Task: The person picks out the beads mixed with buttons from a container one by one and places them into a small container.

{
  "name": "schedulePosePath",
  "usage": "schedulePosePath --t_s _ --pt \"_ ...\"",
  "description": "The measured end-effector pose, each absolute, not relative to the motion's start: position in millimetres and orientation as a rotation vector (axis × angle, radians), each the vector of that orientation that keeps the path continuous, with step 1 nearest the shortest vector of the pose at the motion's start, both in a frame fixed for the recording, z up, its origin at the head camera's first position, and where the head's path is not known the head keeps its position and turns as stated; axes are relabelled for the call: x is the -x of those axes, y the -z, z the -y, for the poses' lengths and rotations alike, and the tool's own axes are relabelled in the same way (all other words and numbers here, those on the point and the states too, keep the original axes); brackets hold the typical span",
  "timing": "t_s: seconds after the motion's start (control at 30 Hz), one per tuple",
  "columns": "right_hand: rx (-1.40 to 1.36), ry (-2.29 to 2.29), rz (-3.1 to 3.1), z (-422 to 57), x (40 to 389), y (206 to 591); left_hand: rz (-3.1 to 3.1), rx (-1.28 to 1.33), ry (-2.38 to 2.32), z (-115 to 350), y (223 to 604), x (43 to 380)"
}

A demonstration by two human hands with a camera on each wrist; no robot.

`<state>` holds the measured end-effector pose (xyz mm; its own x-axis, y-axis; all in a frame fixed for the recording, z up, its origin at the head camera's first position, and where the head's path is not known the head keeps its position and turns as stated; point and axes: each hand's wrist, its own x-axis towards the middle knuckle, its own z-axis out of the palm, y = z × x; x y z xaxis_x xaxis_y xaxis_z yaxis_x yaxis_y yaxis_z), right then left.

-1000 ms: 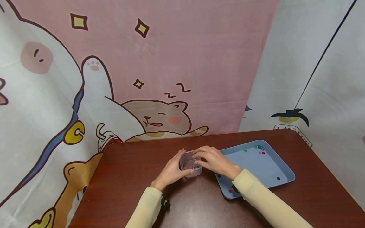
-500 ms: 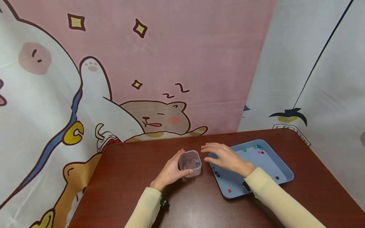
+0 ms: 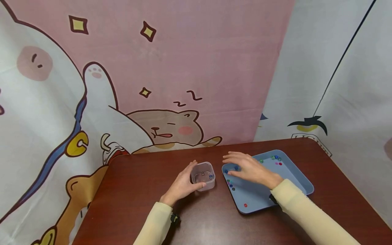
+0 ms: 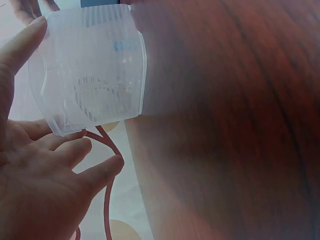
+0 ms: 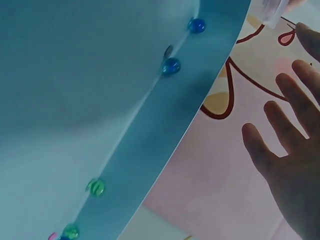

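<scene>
My left hand [image 3: 181,185] holds a clear plastic container [image 3: 209,185] on the table, thumb on the near side and fingers behind the far left side. Inside, a blue marble [image 3: 211,176] and a small pale one lie on the bottom. My right hand [image 3: 252,169] hovers over the left part of a blue tray [image 3: 255,197], fingers spread and holding nothing. In the right wrist view, a blue marble [image 5: 171,66] and a green marble [image 5: 97,187] rest along the tray's inner edge, below the spread fingers. A red bead [image 3: 245,205] sits in the near left corner.
Several green and blue marbles, with a red disc [image 3: 280,164] and a pink one, lie at the tray's far side. More small pieces line its left edge. A patterned cloth [image 3: 214,68] hangs behind the brown table [image 3: 137,204].
My right hand has drawn back from the container to the right, over the tray. The blue marble in the container now shows. My left hand keeps its hold.
</scene>
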<state>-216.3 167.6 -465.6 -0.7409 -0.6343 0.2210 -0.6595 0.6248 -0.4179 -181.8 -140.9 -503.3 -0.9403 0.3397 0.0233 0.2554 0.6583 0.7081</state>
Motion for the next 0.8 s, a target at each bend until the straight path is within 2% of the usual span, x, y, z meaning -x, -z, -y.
schedulePosePath --t_s 0.8 --pt "-1.166 -0.6 2.797 -185 219 479 -2.759 -0.514 -1.162 142 506 180"
